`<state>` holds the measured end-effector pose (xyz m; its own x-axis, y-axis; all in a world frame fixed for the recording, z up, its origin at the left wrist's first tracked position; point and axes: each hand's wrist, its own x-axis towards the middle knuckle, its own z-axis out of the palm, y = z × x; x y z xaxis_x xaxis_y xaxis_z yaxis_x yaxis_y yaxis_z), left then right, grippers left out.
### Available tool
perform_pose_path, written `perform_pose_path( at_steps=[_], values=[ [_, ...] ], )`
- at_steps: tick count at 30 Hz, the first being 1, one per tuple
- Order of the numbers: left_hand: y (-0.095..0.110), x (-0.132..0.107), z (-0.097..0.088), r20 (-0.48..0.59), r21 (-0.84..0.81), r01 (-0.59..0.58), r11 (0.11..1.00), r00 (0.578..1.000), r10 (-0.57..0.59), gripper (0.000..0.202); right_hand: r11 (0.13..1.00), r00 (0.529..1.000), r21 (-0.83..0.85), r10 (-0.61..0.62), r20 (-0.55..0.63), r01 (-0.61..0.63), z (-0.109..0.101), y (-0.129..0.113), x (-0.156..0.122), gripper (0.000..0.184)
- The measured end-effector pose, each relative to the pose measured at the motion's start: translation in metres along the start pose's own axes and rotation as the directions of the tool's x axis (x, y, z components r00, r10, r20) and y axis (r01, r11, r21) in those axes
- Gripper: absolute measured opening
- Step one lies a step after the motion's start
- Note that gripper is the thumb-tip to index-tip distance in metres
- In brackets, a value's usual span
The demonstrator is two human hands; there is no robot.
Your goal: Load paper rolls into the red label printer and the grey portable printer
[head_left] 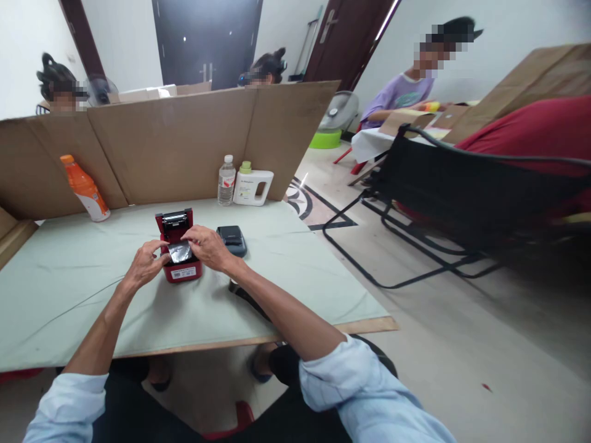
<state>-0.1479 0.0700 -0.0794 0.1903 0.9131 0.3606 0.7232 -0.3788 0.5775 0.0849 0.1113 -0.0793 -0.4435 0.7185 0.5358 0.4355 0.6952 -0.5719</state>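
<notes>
A small red box-shaped device (182, 271) with its lid (174, 222) raised stands on the pale green table (69, 289). My left hand (145, 264) grips its left side, fingers curled. My right hand (209, 246) rests on its top right, fingers bent over a dark roll (180, 251) sitting in the open compartment. A dark grey device (233, 239) lies just right of my right hand.
An orange bottle (85, 189) leans on the cardboard screen (175, 141) at back left. A clear water bottle (226, 181) and a white jug (253, 185) stand at back right. A black folding chair (462, 197) stands right of the table. Other people sit behind the screen and at the right.
</notes>
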Motion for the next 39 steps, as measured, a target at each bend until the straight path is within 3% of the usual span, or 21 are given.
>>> perform_pose_path(
  at_steps=[5,11,17,23,28,32,35,39],
  values=[
    [-0.002,0.017,-0.001,0.048,-0.075,0.104,0.992,0.994,-0.100,0.025,0.991,0.994,0.118,0.054,0.091,-0.065,-0.012,0.002,0.038,0.029],
    [-0.002,0.028,0.002,0.054,-0.208,0.176,0.962,0.984,-0.168,0.031,0.946,0.995,0.319,0.030,0.094,-0.058,-0.020,-0.005,0.060,0.027],
    [0.002,0.034,0.002,0.057,-0.348,0.140,0.927,0.990,-0.128,0.036,0.885,0.998,0.463,0.023,0.064,-0.050,-0.039,-0.023,0.076,0.025],
    [0.033,0.036,-0.002,0.044,-0.480,0.064,0.875,0.998,-0.049,0.039,0.868,0.999,0.493,-0.052,-0.015,0.053,-0.074,-0.044,0.072,0.025],
    [0.070,0.035,-0.001,0.084,-0.527,0.026,0.850,0.996,0.021,0.040,0.898,0.995,0.433,-0.041,-0.087,0.075,-0.125,-0.053,0.027,0.027],
    [0.099,0.037,0.010,0.117,-0.372,-0.033,0.928,0.990,0.082,0.032,0.917,0.982,0.399,0.094,-0.163,-0.021,-0.163,-0.041,-0.034,0.022],
    [0.123,0.042,0.030,0.144,-0.194,-0.151,0.969,0.973,0.180,0.026,0.915,0.941,0.372,0.253,-0.224,-0.157,-0.182,-0.020,-0.084,0.023],
    [0.149,0.055,0.068,0.269,-0.079,-0.323,0.943,0.904,0.332,0.032,0.860,0.847,0.346,0.469,-0.249,-0.375,-0.190,0.010,-0.149,0.024]
  ],
)
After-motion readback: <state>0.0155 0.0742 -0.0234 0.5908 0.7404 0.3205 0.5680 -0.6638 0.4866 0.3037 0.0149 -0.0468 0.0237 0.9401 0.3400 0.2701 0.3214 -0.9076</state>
